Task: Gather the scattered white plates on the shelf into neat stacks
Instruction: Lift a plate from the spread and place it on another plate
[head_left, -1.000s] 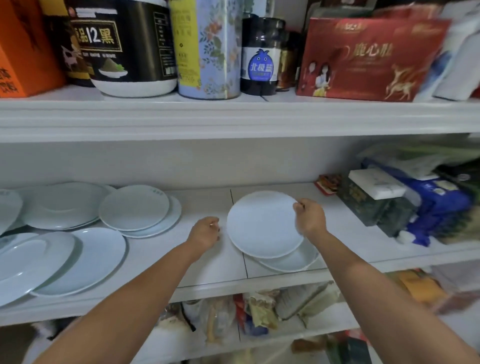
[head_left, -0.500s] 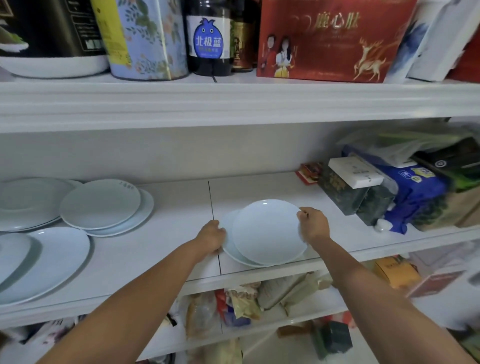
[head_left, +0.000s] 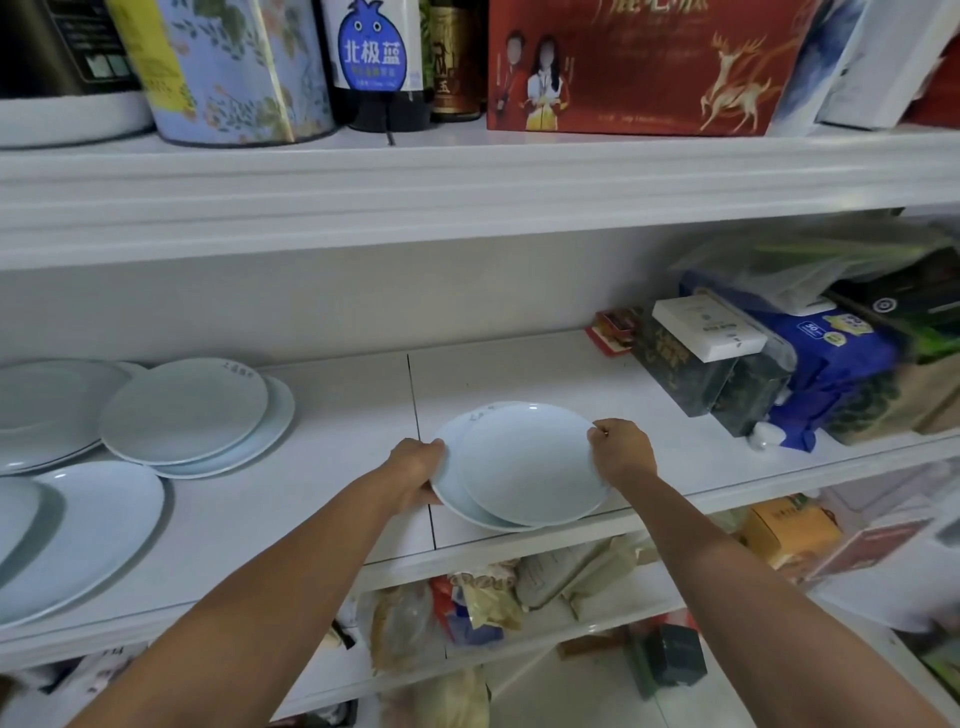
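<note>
**A:** Caught mid-stack near the front edge of the shelf (head_left: 519, 374), just right of the seam (head_left: 413, 387). Had the top plate (head_left: 530, 462) sitting skewed to the right on the lower plate (head_left: 451, 496), with a crescent of the lower one poking out on the left. Right hand (head_left: 621, 452) curled onto the top plate's right rim, fingers pinched on it. Left hand (head_left: 415, 470) wrapped around the lower plate's left rim.

**B:** Looked like the squaring-up bit then. Would've held the lower plate put with the left and slid the top one left till the rims matched. Low and slow, no lifting and dropping. Glazed on glazed, probably slippery.

**A:** Worried about that front edge though. Sat really close to the lip.

**B:** Yeah, should've pushed the pair back first. Plenty of bare shelf behind and to the left, right up to the stack (head_left: 182, 410) of two. Boxes (head_left: 711, 364) on the right well apart, so probably no snag there. Couldn't tell whether the plates overhung the lip at all.
</note>
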